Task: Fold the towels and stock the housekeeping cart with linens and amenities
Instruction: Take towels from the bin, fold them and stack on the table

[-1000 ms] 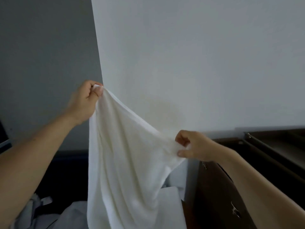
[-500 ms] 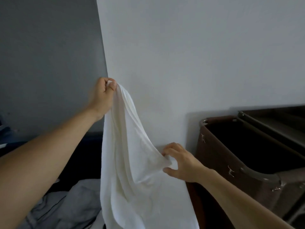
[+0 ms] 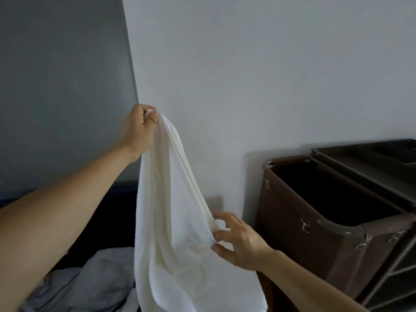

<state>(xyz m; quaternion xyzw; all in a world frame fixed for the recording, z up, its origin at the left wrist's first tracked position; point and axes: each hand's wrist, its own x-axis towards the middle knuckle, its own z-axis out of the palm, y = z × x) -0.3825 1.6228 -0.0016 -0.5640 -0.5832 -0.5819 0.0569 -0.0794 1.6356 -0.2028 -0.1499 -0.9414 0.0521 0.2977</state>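
The left hand (image 3: 137, 129) pinches a limp white terry towel (image 3: 171, 212) by its corner, while the right hand (image 3: 238, 242) grips its draped edge.

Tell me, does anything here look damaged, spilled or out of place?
Nothing looks damaged or spilled. Only the crumpled grey fabric lies in an untidy heap at lower left, beside the hanging white terry towel.
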